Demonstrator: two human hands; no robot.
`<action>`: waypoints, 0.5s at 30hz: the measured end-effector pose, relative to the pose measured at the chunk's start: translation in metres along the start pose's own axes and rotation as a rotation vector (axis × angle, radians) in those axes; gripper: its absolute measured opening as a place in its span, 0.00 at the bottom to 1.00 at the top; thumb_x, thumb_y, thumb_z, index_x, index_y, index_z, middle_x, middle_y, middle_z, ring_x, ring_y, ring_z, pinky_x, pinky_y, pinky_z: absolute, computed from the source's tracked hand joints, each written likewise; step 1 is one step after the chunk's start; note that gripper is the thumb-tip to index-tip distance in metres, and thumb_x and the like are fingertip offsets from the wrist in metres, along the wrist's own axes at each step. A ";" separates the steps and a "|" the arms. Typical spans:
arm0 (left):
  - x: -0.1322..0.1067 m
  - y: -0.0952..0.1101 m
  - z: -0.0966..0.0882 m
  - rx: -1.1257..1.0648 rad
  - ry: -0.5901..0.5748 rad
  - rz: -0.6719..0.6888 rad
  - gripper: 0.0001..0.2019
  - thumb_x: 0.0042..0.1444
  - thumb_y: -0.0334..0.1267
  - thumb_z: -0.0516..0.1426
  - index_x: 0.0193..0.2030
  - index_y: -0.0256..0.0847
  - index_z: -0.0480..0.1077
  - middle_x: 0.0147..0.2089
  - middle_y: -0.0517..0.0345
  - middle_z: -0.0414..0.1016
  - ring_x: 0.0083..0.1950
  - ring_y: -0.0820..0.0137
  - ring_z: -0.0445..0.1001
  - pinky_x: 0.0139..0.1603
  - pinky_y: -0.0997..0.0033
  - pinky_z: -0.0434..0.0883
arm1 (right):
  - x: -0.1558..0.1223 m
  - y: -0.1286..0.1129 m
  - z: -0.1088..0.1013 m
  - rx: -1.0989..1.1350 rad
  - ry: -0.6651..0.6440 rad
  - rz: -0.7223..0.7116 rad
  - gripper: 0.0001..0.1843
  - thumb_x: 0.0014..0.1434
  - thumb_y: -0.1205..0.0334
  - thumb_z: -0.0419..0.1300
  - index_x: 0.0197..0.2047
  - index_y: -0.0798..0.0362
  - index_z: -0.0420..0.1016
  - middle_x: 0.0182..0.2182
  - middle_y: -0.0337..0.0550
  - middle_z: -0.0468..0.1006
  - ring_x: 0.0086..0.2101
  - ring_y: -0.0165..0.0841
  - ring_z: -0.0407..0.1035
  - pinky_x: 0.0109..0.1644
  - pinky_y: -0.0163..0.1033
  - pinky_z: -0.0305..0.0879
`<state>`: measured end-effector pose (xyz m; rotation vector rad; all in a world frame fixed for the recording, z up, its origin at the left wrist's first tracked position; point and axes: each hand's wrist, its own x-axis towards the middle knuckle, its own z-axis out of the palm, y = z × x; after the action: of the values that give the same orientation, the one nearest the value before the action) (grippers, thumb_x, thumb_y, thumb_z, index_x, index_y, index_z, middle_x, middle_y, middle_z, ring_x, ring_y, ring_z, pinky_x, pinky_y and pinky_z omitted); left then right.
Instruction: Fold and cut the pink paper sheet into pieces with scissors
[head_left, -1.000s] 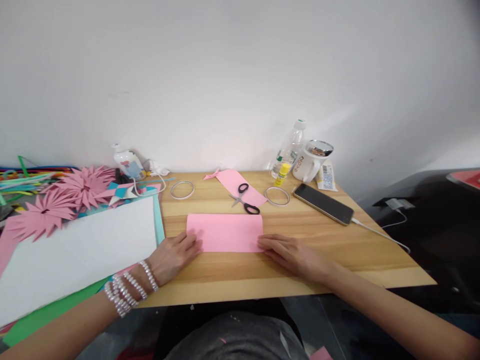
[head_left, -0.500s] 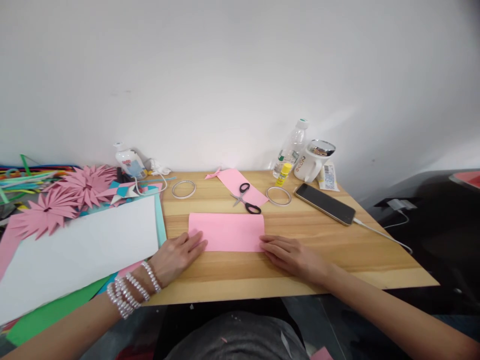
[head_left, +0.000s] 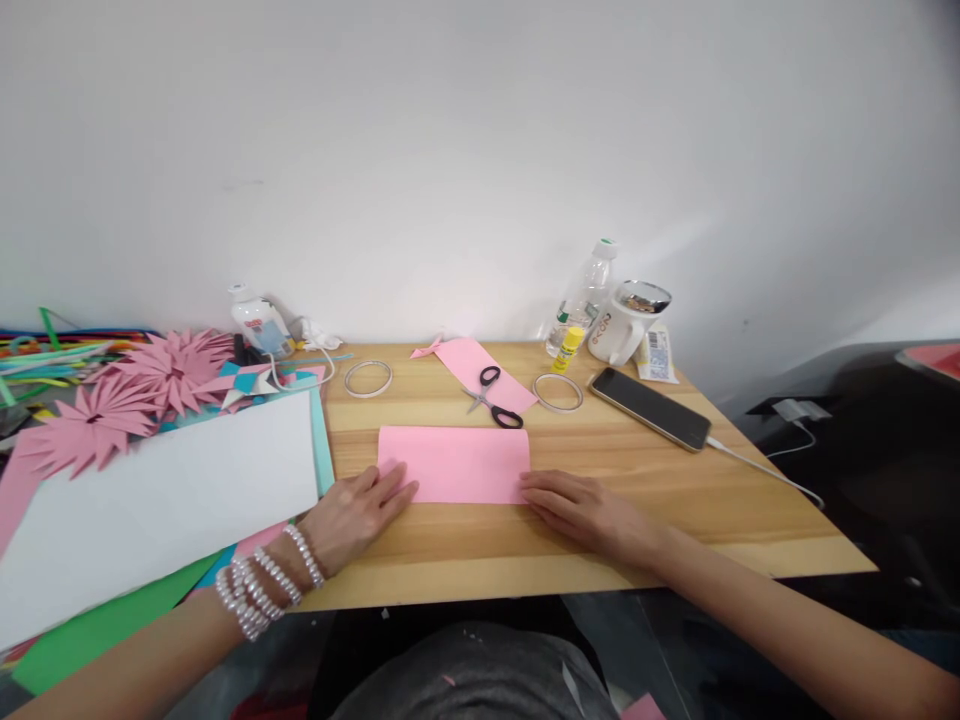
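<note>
1. Left hand (head_left: 352,518) has crept slightly further in over the folded pink sheet (head_left: 457,465); the right hand (head_left: 581,512) has barely changed its place on it. The whole view has drifted a little with the head.
2. That sheet lies on the near middle of the wooden surface (head_left: 465,550), its far edge rounded like a soft fold.
3. The left hand rests over the near left corner, fingers a little apart. The right hand touches the near right corner, fingers together. Whether either one pinches the paper from below, I cannot tell.
4. Since the far edge looks uncreased, the sheet could spring open if both hands eased off at once.
5. Uneven pressure or a sideways pull by one hand could slide the layers out of line and skew the fold.
6. Scissors (head_left: 487,402) lie with blades parted just beyond the far edge, across another pink piece (head_left: 469,357). Pushing the sheet farther could run it into their handle.
7. Beaded bracelets (head_left: 276,576) on the left wrist hang over stacked paper, so a sweep of that arm might drag the white sheet (head_left: 172,500) askew.
</note>
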<state>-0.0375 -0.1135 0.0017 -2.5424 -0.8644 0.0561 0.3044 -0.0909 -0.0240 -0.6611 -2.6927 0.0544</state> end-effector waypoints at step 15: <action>0.009 0.003 -0.003 -0.004 -0.129 -0.023 0.22 0.57 0.22 0.47 0.57 0.40 0.62 0.52 0.45 0.71 0.41 0.63 0.73 0.34 0.65 0.74 | 0.006 -0.009 -0.004 0.000 -0.026 -0.041 0.16 0.64 0.71 0.44 0.50 0.62 0.68 0.43 0.59 0.75 0.51 0.42 0.65 0.50 0.47 0.70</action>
<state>-0.0280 -0.1120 0.0041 -2.5550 -0.9436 0.2137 0.2967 -0.0964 -0.0168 -0.6085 -2.7303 0.0520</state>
